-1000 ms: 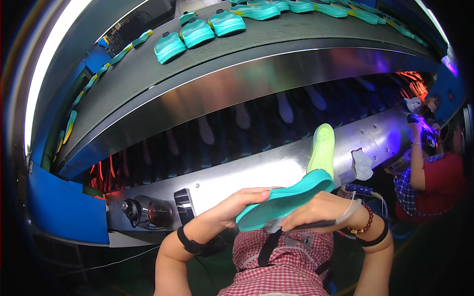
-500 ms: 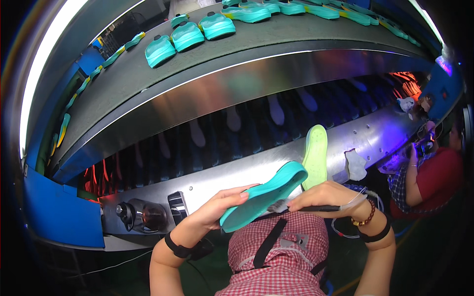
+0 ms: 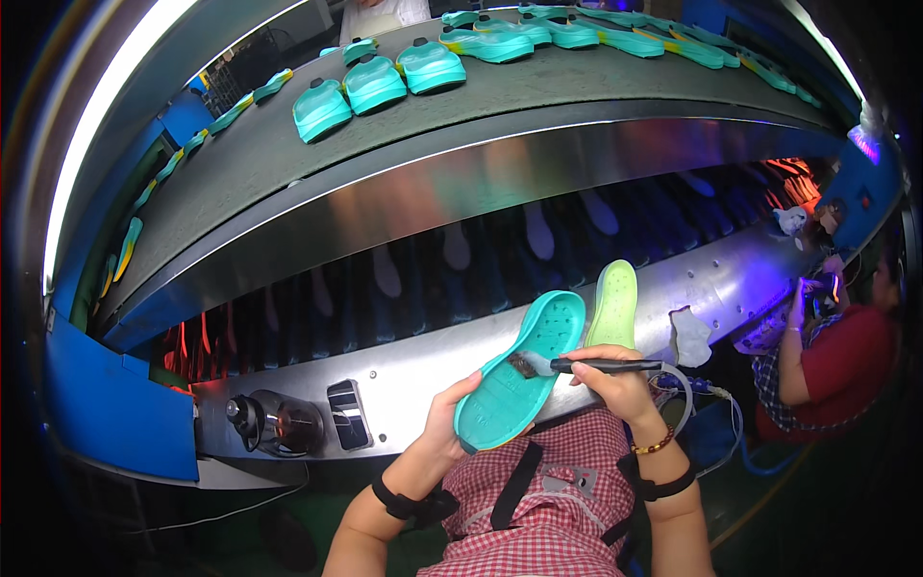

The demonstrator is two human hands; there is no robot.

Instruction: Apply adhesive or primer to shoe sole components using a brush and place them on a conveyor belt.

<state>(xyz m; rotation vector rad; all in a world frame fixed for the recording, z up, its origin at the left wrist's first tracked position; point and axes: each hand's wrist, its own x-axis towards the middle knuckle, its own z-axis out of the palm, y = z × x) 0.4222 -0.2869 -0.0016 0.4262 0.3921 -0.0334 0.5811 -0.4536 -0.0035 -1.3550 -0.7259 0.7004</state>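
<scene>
Nearest the viewer, in front of a red checked apron, the left grip pinches the rim of a hollow teal sole, held tilted, its inside facing up, over the bench's near edge. The right grip is closed around the dark handle of a brush, the bristles inside the sole. The step in hand appears to be brushing this inner surface; the next stroke would call for a steady sole and light, even contact. Beyond, on the steel bench, are a phone and a dark see-through jug, contents indistinguishable; a lime-green insole, partly hidden by the right grip, lies farther back. Farthest, a dark belt carries a row of teal soles.
</scene>
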